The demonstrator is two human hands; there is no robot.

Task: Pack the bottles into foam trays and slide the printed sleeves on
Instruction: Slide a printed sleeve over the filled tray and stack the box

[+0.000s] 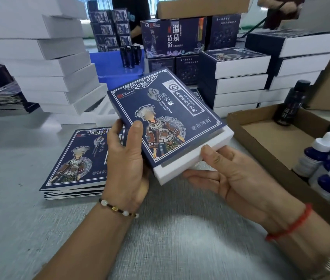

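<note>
A dark blue printed sleeve [166, 116] covers most of a white foam tray [192, 156], held tilted above the table. The tray's near end sticks out of the sleeve. My left hand [127, 158] grips the sleeve's left edge, thumb on its printed face. My right hand [230, 174] holds the tray's protruding end, thumb on top and fingers beneath. A pile of flat sleeves [75, 164] lies on the table to the left. Blue bottles with white caps [329, 170] stand in a cardboard box [261, 142] at the right. Whatever lies inside the tray is hidden.
Stacks of white foam trays [45, 63] rise at the back left. Sleeved packs [238, 81] are stacked at the back right. Dark printed cartons [172, 37] and dark bottles [129, 55] on a blue surface stand behind. A person stands at the far side.
</note>
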